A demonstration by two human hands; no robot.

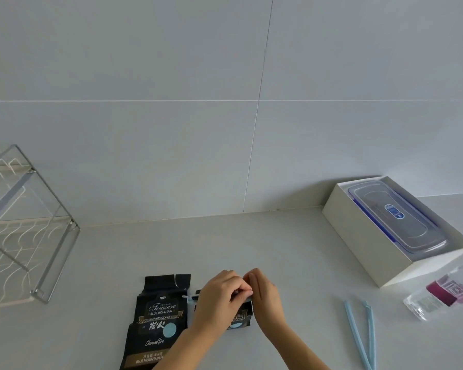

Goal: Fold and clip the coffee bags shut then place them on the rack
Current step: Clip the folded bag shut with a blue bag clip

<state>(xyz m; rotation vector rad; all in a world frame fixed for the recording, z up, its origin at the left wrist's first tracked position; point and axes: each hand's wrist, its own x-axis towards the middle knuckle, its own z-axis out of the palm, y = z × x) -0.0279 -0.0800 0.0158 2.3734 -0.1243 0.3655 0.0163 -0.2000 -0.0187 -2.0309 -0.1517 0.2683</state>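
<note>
Open counter [198,244] toward rack [38,236]

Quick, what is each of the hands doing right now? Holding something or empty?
Left hand: closed, pinching the light blue clip on the folded top of the smaller coffee bag.
Right hand: closed on the same clip's other end.

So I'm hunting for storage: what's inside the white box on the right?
The white box holds a clear plastic container with a blue-trimmed lid and blue label. Its contents, and anything beneath it, cannot be seen.
</note>
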